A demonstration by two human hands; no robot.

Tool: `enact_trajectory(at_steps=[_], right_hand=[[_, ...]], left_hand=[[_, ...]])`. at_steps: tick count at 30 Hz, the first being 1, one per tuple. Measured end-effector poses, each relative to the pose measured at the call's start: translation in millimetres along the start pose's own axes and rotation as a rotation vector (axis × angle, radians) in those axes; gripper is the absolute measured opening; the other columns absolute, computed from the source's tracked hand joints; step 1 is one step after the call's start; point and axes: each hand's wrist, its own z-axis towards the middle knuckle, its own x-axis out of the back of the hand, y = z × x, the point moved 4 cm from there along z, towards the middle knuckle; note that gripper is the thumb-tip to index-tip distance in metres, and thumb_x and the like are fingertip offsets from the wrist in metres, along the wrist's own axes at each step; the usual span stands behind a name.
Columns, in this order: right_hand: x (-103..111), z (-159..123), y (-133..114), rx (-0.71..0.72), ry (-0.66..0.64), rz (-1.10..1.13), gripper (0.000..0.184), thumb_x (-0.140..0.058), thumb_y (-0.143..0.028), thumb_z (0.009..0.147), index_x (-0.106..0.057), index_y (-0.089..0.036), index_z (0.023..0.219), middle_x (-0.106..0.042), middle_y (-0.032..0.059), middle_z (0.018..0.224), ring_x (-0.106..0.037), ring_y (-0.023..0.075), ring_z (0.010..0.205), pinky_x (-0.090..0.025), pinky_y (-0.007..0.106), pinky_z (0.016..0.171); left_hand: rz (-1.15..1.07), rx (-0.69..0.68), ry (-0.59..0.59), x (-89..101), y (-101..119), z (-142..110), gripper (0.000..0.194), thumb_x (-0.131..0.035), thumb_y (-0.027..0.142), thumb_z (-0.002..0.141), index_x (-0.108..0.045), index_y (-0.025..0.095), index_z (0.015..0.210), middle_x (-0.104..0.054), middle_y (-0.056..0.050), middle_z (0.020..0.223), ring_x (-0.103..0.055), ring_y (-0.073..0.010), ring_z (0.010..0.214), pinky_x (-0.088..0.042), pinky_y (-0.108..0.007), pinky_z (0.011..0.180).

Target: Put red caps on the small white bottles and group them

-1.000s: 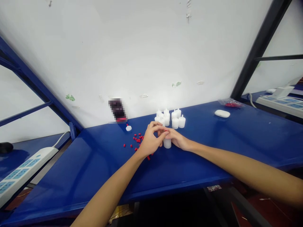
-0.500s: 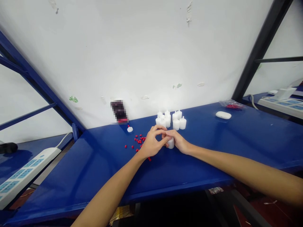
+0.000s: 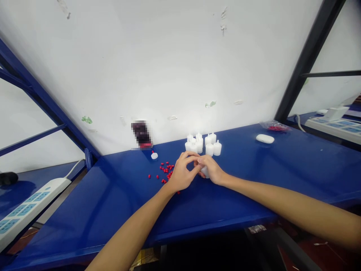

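Over the blue table, my right hand (image 3: 213, 170) is wrapped round a small white bottle (image 3: 205, 172), mostly covered by the fingers. My left hand (image 3: 182, 172) reaches in from the other side, thumb and fingers curled to a pinch at the bottle's top. Whatever lies between those left fingertips is hidden. Just left of that hand, several small red caps (image 3: 166, 170) lie scattered, some partly behind the wrist. Beyond both hands, several white bottles with thin nozzles (image 3: 209, 149) stand upright in a cluster.
A white disc-shaped piece with a red tip (image 3: 154, 155) lies near a pixelated dark object (image 3: 141, 133) against the wall. To the right are a white rounded case (image 3: 265, 139) and a clear bag with red pieces (image 3: 276, 127). A power strip (image 3: 31, 207) is at left.
The bottle between my hands has tilted slightly and more of it is covered by the right fingers. Both hands stay in almost the same place; the view has shifted a little.
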Motion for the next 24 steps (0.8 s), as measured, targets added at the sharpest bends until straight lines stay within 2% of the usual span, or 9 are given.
enact_trajectory(at_steps=[2, 4, 6, 8, 10, 13, 15, 19, 24], right_hand=[[1.5, 2.7, 2.9, -0.023, -0.014, 0.061, 0.043, -0.038, -0.049, 0.088, -0.050, -0.019, 0.059, -0.047, -0.0013, 0.042, -0.041, 0.0121, 0.038, -0.032, 0.027, 0.044], [3.9, 4.9, 6.3, -0.075, -0.015, 0.113, 0.042, -0.037, -0.051, 0.089, -0.053, -0.018, 0.069, -0.049, -0.0015, 0.043, -0.043, 0.0128, 0.038, -0.034, 0.026, 0.044], [6.2, 6.2, 8.9, -0.122, -0.009, 0.132, 0.037, -0.036, -0.048, 0.089, -0.055, -0.018, 0.076, -0.052, -0.0014, 0.045, -0.046, 0.0135, 0.040, -0.037, 0.026, 0.047], [6.9, 6.6, 9.4, -0.137, -0.020, 0.133, 0.031, -0.037, -0.041, 0.088, -0.055, -0.019, 0.077, -0.054, -0.0010, 0.049, -0.049, 0.0138, 0.045, -0.040, 0.026, 0.051], [5.9, 5.7, 8.3, -0.139, -0.052, 0.121, 0.026, -0.040, -0.035, 0.086, -0.056, -0.018, 0.074, -0.055, -0.0002, 0.056, -0.051, 0.0133, 0.050, -0.042, 0.026, 0.054], [4.5, 2.3, 4.2, -0.160, -0.096, 0.032, 0.024, -0.048, -0.035, 0.085, -0.059, -0.016, 0.073, -0.056, 0.0005, 0.066, -0.053, 0.0130, 0.058, -0.040, 0.025, 0.056], [3.0, -0.6, -0.6, -0.141, -0.139, -0.082, 0.028, -0.052, -0.038, 0.087, -0.062, -0.016, 0.074, -0.059, 0.0014, 0.070, -0.054, 0.0135, 0.063, -0.039, 0.025, 0.059], [-2.0, -5.6, -7.1, -0.075, -0.226, -0.285, 0.041, -0.049, -0.047, 0.093, -0.061, -0.016, 0.071, -0.061, 0.0015, 0.068, -0.054, 0.0135, 0.067, -0.038, 0.026, 0.066], [0.3, -7.1, -5.5, -0.071, -0.099, -0.344, 0.042, -0.045, -0.048, 0.095, -0.054, -0.017, 0.067, -0.055, -0.0015, 0.058, -0.050, 0.0126, 0.057, -0.037, 0.026, 0.061]], left_hand=[[-0.012, 0.002, 0.056, 4.6, 0.7, 3.0, 0.013, -0.058, 0.030, 0.092, -0.066, 0.021, 0.095, -0.064, -0.007, 0.111, -0.059, -0.0207, 0.107, -0.046, -0.037, 0.097], [0.013, 0.009, 0.172, 21.8, -2.8, 7.3, 0.016, -0.053, 0.032, 0.095, -0.064, 0.021, 0.098, -0.065, -0.007, 0.109, -0.060, -0.0199, 0.104, -0.047, -0.036, 0.095], [0.122, 0.042, 0.343, 53.2, -14.4, 9.6, 0.019, -0.049, 0.034, 0.096, -0.062, 0.021, 0.099, -0.065, -0.007, 0.106, -0.060, -0.0200, 0.101, -0.048, -0.036, 0.092], [0.339, 0.110, 0.470, 91.1, -34.4, 7.5, 0.023, -0.049, 0.038, 0.095, -0.062, 0.020, 0.099, -0.064, -0.007, 0.105, -0.059, -0.0216, 0.101, -0.048, -0.037, 0.091], [0.542, 0.181, 0.473, 124.1, -59.4, 2.1, 0.026, -0.048, 0.040, 0.094, -0.064, 0.019, 0.097, -0.065, -0.008, 0.103, -0.058, -0.0227, 0.100, -0.046, -0.038, 0.093], [0.682, 0.263, 0.337, 151.4, -95.8, -9.2, 0.028, -0.048, 0.041, 0.093, -0.066, 0.020, 0.095, -0.068, -0.007, 0.100, -0.059, -0.0235, 0.100, -0.043, -0.039, 0.097], [0.699, 0.293, 0.292, 156.5, -112.0, -16.1, 0.029, -0.047, 0.042, 0.093, -0.066, 0.020, 0.097, -0.069, -0.007, 0.103, -0.059, -0.0240, 0.103, -0.043, -0.039, 0.097], [0.689, 0.299, 0.229, 150.6, -128.7, -21.7, 0.030, -0.048, 0.041, 0.092, -0.067, 0.019, 0.098, -0.067, -0.009, 0.109, -0.058, -0.0237, 0.107, -0.042, -0.038, 0.100], [0.643, 0.371, 0.161, 143.4, -144.7, -23.5, 0.029, -0.049, 0.040, 0.092, -0.069, 0.019, 0.097, -0.066, -0.008, 0.107, -0.059, -0.0234, 0.102, -0.045, -0.040, 0.097]])
